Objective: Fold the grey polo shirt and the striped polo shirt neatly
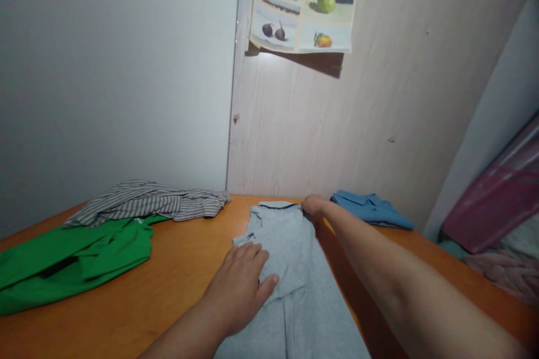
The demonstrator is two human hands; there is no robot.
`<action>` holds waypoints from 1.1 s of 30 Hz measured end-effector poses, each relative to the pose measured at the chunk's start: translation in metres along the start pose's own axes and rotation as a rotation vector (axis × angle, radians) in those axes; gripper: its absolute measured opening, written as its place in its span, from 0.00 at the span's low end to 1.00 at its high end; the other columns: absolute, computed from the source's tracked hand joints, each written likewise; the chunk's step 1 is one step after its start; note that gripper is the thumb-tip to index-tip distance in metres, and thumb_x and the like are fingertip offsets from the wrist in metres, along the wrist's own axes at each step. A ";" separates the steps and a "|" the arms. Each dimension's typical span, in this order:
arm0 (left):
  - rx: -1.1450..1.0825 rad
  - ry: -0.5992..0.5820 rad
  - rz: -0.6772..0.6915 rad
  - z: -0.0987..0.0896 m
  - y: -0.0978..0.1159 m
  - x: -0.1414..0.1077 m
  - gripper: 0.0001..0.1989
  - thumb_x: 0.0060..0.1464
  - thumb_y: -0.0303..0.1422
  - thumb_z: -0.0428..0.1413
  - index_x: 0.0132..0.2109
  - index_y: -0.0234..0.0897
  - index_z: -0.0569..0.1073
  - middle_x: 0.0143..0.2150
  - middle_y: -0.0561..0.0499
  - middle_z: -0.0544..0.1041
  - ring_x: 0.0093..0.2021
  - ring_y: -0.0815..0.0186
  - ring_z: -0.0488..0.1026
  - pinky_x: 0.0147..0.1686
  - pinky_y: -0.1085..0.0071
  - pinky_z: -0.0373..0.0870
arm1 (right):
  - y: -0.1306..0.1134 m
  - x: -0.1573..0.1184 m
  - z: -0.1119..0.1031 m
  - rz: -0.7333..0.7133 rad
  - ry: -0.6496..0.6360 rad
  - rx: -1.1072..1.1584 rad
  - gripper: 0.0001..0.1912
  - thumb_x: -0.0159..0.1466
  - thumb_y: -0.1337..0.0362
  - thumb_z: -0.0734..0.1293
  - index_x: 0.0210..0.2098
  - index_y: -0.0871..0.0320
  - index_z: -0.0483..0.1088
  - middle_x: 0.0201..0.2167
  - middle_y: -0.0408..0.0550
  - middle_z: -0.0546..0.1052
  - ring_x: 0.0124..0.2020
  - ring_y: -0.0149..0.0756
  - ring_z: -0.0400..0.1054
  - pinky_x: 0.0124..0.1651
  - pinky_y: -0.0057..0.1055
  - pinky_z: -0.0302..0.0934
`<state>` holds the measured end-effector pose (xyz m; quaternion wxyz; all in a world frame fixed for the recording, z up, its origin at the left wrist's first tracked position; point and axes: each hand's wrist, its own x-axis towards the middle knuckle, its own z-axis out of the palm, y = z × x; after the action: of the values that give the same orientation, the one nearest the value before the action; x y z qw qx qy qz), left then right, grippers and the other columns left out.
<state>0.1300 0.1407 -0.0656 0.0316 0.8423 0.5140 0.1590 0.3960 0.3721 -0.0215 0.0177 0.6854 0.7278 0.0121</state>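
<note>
so, partway through, by the look of it. clock face centred on your grey shirt [295,261], 12 toward the wall: the shirt lies flat on the counter [181,272], collar [278,205] at 12, lower end running out of view at 6. it is long and narrow, sides seemingly turned in already; no crosswise fold seen in the part that shows.

your left hand [243,277] rests palm down on the 9 o'clock side, just below the small dark emblem [251,235]; fingers extended, thumb wide, gripping nothing visible. your right hand [312,205] is at the 1 o'clock corner, by the collar; fingers hidden, so you can't tell whether they pinch cloth.

at 2 o'clock, a blue shirt [370,210], compact and squared: that one looks done. at 9, a green garment [101,248], and at 10, a striped garment [151,202], both loose and rumpled, apparently not yet folded.
</note>
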 end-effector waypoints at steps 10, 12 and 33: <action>-0.027 -0.003 -0.003 -0.001 0.001 0.000 0.28 0.65 0.49 0.45 0.63 0.39 0.70 0.68 0.40 0.67 0.69 0.47 0.59 0.68 0.45 0.51 | -0.006 -0.021 0.014 0.082 0.167 0.090 0.20 0.59 0.60 0.68 0.50 0.60 0.76 0.55 0.63 0.74 0.59 0.56 0.65 0.55 0.44 0.61; -0.034 0.014 0.008 0.000 0.000 0.000 0.27 0.65 0.49 0.46 0.62 0.39 0.70 0.67 0.40 0.68 0.68 0.47 0.61 0.68 0.45 0.52 | -0.002 -0.024 0.009 0.114 0.198 0.126 0.19 0.62 0.59 0.65 0.49 0.59 0.76 0.52 0.61 0.77 0.54 0.51 0.69 0.51 0.39 0.63; -0.020 0.032 0.038 0.001 -0.004 0.002 0.28 0.65 0.51 0.45 0.62 0.39 0.71 0.67 0.39 0.68 0.68 0.48 0.61 0.67 0.45 0.52 | -0.013 -0.115 0.018 -0.107 0.176 0.251 0.26 0.74 0.55 0.50 0.62 0.58 0.67 0.65 0.57 0.67 0.68 0.45 0.56 0.67 0.40 0.49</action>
<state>0.1281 0.1447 -0.0672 0.0288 0.8490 0.4967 0.1780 0.3908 0.2564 -0.0392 -0.1313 0.6390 0.7577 -0.0200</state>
